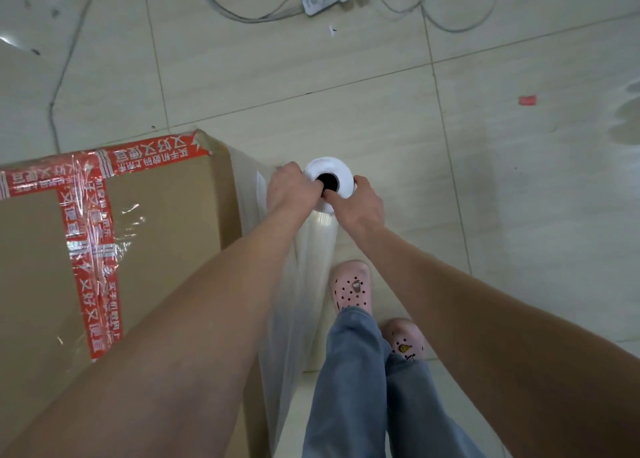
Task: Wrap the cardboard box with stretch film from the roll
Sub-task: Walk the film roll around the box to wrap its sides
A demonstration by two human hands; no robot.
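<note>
Both hands on the stretch film roll [329, 183], held upright with its long axis vertical, core hole facing the camera — just beside the far right corner of the cardboard box [145, 215], which stands on the floor [485, 180]. Left hand [289, 190] has its grip closed around the roll's top on the box side; right hand [358, 204] is closed on the outer side, a finger at the core. Film [308, 249] runs taut from roll down the box's right face. Left hand is nearer the box. Next move likely carries the roll around that corner.
</note>
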